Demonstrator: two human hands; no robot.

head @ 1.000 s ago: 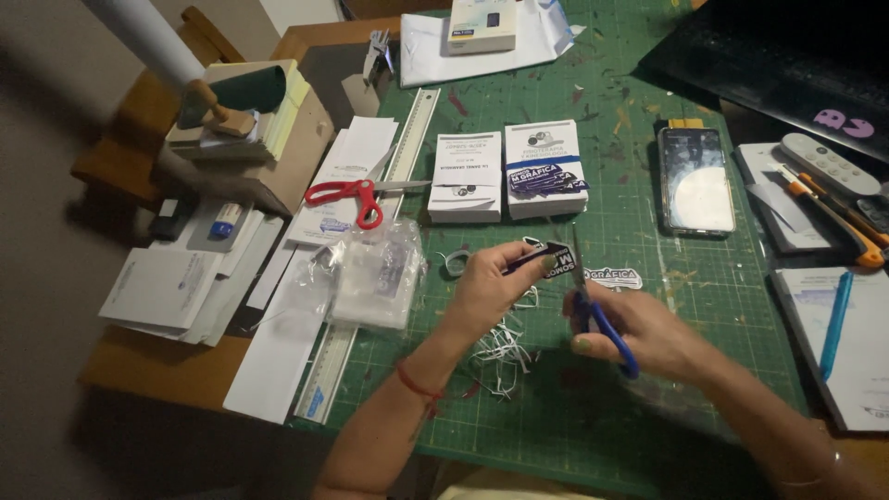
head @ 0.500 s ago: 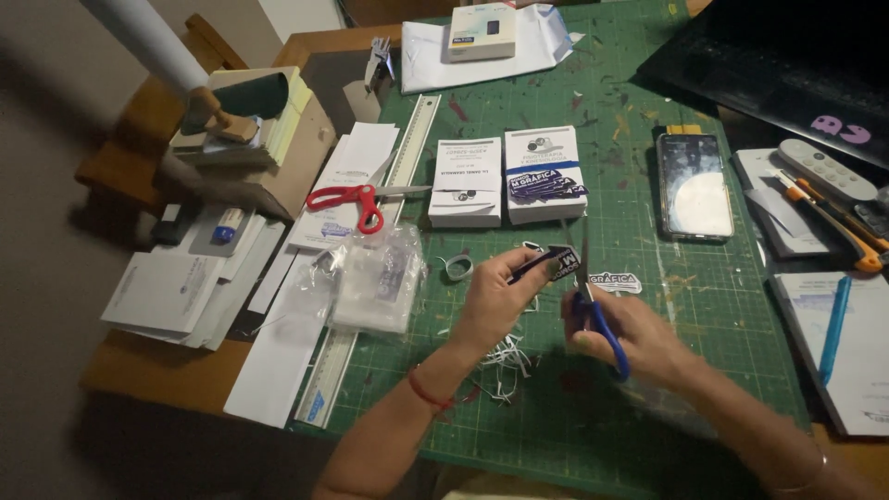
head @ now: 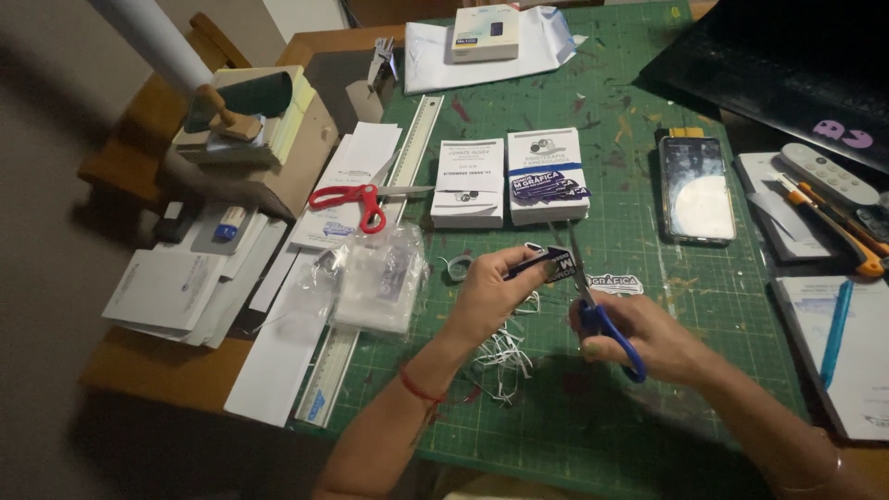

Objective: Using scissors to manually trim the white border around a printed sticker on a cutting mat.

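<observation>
My left hand [head: 491, 292] pinches a small dark printed sticker [head: 554, 262] above the green cutting mat [head: 574, 398]. My right hand [head: 639, 338] grips blue-handled scissors [head: 597, 306], their blades pointing up against the sticker's right edge. White paper trimmings [head: 500, 356] lie on the mat just below my hands. A cut-out sticker [head: 616, 281] rests flat on the mat to the right of the blades.
Two white boxes of cards [head: 509, 178] stand behind my hands. Red-handled scissors [head: 356, 199] and a long ruler [head: 412, 148] lie to the left, with a clear plastic bag [head: 380, 278]. A phone [head: 696, 188], a pen [head: 836, 329], a knife [head: 833, 227] and a laptop [head: 787, 65] sit right.
Both hands stay over the mat with the sticker and scissors; the scissor blades have shifted slightly along the sticker's edge. The view has drifted a little.
</observation>
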